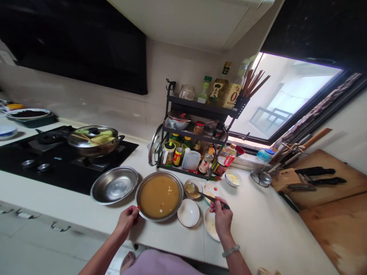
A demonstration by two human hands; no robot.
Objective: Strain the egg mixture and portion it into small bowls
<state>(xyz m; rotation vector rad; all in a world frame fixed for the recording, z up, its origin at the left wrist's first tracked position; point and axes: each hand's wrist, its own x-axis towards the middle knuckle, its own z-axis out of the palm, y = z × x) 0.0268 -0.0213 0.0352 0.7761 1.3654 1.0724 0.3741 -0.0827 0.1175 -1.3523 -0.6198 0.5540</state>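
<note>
From the head camera, the big bowl [159, 173] of yellow soup [159, 196] sits on the counter [258, 225] near the front edge. The left hand [127, 219], at 8 o'clock from the big bowl, pinches its rim. The right hand [222, 217] is closed tight around a spoon [205, 195]. The spoon's head rests in a small bowl [200, 184] at 3 o'clock. A white bowl [188, 212] sits at 4 o'clock, and an empty steel bowl [114, 184] at 9 o'clock.

Two hands [222, 218], two steel basins [114, 185], one spoon [191, 187], one lidded pan [93, 140], two black-handled knives [315, 171]
</note>
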